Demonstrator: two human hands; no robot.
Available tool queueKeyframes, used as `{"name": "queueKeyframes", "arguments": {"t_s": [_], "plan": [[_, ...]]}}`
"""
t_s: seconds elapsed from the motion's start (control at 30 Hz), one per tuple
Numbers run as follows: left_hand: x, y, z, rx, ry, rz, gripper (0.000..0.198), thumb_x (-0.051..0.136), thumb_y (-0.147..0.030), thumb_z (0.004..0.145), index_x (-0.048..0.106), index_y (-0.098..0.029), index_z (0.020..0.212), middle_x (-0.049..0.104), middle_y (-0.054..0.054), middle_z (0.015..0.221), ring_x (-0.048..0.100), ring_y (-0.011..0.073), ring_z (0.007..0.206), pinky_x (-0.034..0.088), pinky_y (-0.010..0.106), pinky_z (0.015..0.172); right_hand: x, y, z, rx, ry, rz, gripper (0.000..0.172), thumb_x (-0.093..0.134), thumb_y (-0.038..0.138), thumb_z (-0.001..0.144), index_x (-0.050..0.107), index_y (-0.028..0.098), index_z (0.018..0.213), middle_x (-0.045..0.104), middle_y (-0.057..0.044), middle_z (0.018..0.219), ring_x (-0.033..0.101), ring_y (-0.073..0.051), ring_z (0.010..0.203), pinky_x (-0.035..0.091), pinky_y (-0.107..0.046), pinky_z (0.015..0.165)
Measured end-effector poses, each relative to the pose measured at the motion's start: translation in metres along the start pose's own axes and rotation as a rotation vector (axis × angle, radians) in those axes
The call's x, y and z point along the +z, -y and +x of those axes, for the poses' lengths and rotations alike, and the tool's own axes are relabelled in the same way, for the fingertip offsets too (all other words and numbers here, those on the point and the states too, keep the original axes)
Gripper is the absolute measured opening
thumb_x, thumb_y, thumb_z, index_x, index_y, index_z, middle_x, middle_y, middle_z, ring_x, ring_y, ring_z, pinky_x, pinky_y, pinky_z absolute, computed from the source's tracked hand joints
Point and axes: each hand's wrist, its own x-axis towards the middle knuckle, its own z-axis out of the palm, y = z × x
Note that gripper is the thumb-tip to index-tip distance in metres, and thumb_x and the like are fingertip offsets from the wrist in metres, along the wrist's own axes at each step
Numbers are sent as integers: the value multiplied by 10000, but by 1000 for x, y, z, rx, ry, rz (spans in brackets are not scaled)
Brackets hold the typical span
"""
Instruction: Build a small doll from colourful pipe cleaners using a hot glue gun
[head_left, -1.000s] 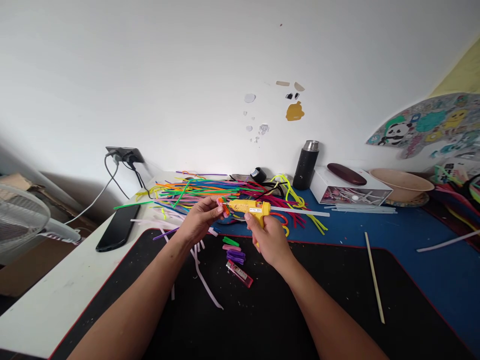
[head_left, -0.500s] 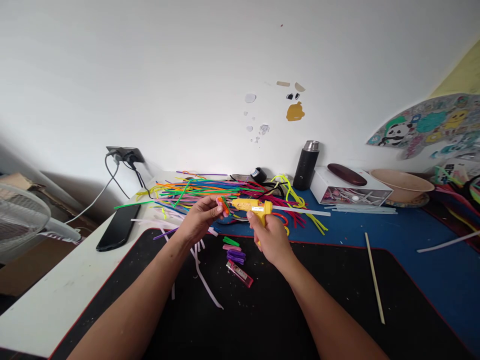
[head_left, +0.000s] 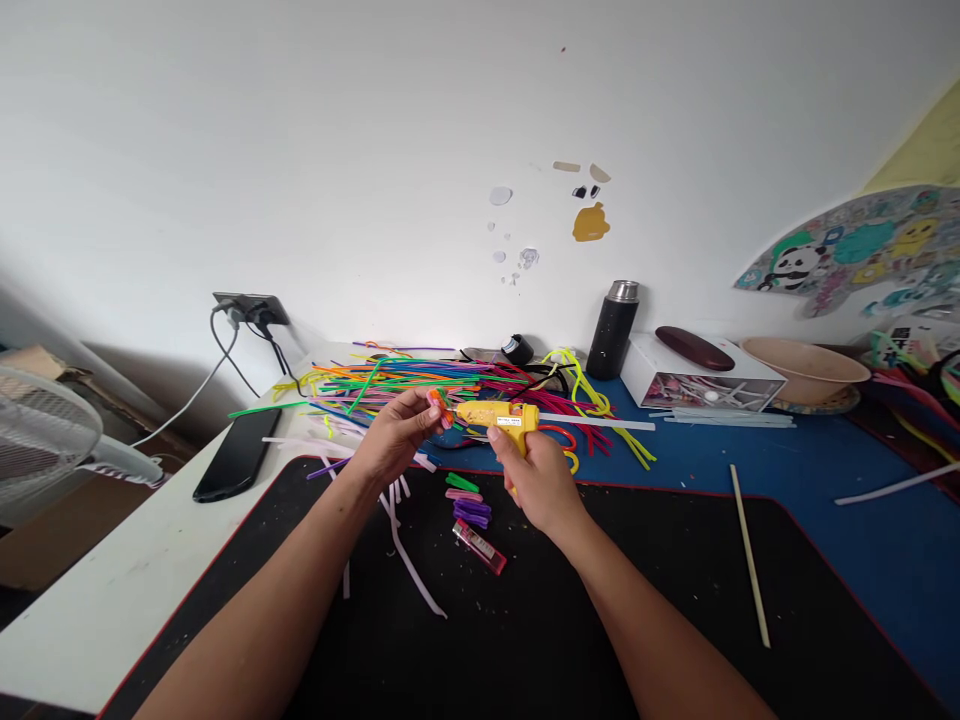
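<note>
My left hand [head_left: 403, 428] pinches a small bundle of bent pipe cleaners [head_left: 442, 406] in orange, green and pink, partly hidden by the fingers. A yellow hot glue gun [head_left: 491, 413] is gripped in my right hand [head_left: 541, 475], with its nozzle at the bundle; whether they touch I cannot tell. From the gun's back sticks out a long white glue stick [head_left: 600, 422]. Below the hands, on the black mat, lie short folded pipe cleaners in green [head_left: 461, 482], pink [head_left: 463, 495] and purple [head_left: 472, 513], beside a pink lighter [head_left: 480, 546].
A heap of coloured pipe cleaners [head_left: 405, 375] spreads behind my hands. Scissors with orange handles [head_left: 561, 435] lie by the right hand. A phone [head_left: 234, 455] rests at left. Further back stand a black flask [head_left: 613, 330], a white box [head_left: 705, 385] and a beige basin [head_left: 802, 360]. A pale stick [head_left: 748, 555] lies at right.
My right hand has moved slightly left with the glue gun, bringing its nozzle closer to the bundle. The bundle has turned a little in my left hand.
</note>
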Motion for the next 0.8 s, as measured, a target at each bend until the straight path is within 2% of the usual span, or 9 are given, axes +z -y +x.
{"name": "queueKeyframes", "arguments": {"t_s": [0.4, 0.8], "plan": [[1, 0, -1, 12, 26, 11, 279, 997, -290, 698, 807, -164, 859, 749, 38, 765, 664, 129, 681, 539, 213, 645, -3, 0, 3, 40, -15, -13, 652, 528, 847, 908, 513, 242, 667, 530, 17, 479, 476, -133, 361, 337, -268, 383], [-3, 1, 0, -3, -17, -3, 299, 1001, -274, 687, 806, -159, 882, 743, 33, 793, 663, 119, 686, 543, 205, 651, -1, 2, 0, -9, 12, 0, 630, 535, 798, 946, 486, 245, 648, 524, 16, 465, 473, -130, 349, 326, -263, 384]]}}
